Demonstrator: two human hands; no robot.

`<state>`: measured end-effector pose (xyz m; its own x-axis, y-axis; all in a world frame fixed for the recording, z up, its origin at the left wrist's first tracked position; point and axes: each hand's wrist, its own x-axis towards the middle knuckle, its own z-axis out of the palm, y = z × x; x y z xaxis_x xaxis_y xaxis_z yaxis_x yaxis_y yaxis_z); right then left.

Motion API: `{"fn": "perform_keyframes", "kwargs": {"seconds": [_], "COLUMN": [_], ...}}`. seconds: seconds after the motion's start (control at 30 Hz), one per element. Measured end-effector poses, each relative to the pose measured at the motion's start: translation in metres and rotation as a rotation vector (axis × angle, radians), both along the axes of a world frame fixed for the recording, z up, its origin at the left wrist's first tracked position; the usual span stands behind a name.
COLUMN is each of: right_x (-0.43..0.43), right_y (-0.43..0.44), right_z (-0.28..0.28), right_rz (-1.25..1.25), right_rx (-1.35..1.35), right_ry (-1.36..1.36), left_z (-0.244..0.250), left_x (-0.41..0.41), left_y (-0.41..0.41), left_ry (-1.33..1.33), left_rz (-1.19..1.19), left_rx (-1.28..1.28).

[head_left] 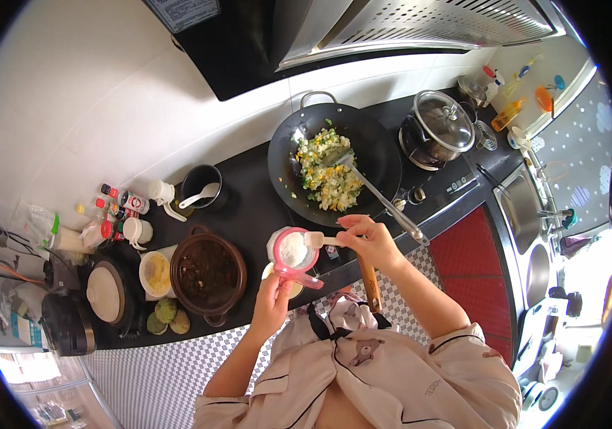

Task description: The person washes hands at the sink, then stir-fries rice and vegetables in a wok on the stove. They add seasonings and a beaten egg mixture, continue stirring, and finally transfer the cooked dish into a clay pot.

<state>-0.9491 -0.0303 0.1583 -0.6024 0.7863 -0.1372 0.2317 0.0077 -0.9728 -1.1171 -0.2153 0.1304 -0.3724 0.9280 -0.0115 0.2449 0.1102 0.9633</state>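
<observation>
My left hand [273, 300] grips a pink-rimmed seasoning jar [293, 249] with its lid flipped back towards me. White granules fill much of the jar. In my right hand [371, 241] is a small pale measuring spoon [321, 240], its bowl at the jar's right rim. Whether the spoon carries granules I cannot tell. Just beyond both hands sits a black wok [383, 155] on the stove. It contains fried rice [327, 177] with green and yellow bits. A metal spatula [381, 195] rests in the rice, its handle reaching over the wok's near right edge.
Left of the wok stand a dark pot [202, 185] with a white spoon, a brown clay pot [180, 252] of dark food, a bowl of yellow food [157, 274] and several green fruits [166, 311]. A glass-lidded pot [443, 120] and a sink [517, 209] lie rightward.
</observation>
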Motion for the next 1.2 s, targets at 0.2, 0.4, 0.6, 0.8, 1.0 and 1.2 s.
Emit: {"fn": "perform_keyframes", "kwargs": {"seconds": [0.2,0.4,0.6,0.8,1.0,1.2], "right_x": [0.001,0.008,-0.025,-0.029,-0.022,-0.007], "right_y": [0.056,0.023,-0.027,-0.035,-0.041,-0.030], "right_z": [-0.023,0.040,0.039,0.024,0.006,-0.034], "right_rz": [-0.309,-0.063,0.188,0.150,0.004,-0.191], "right_rx": [0.640,0.652,1.016,0.787,0.104,-0.325], "right_ry": [-0.286,-0.052,-0.105,-0.088,-0.018,0.196], "left_z": [-0.015,-0.018,0.002,0.009,0.010,-0.008], "left_x": [-0.006,0.000,0.007,0.012,0.017,0.016], "left_y": [0.003,0.000,0.005,0.008,0.009,0.007], "left_ry": [-0.046,-0.081,0.210,0.333,0.416,0.165], "left_rz": [0.017,0.035,-0.119,-0.141,-0.101,0.074], "left_rx": [-0.001,0.076,0.169,0.168,0.135,0.129]}}
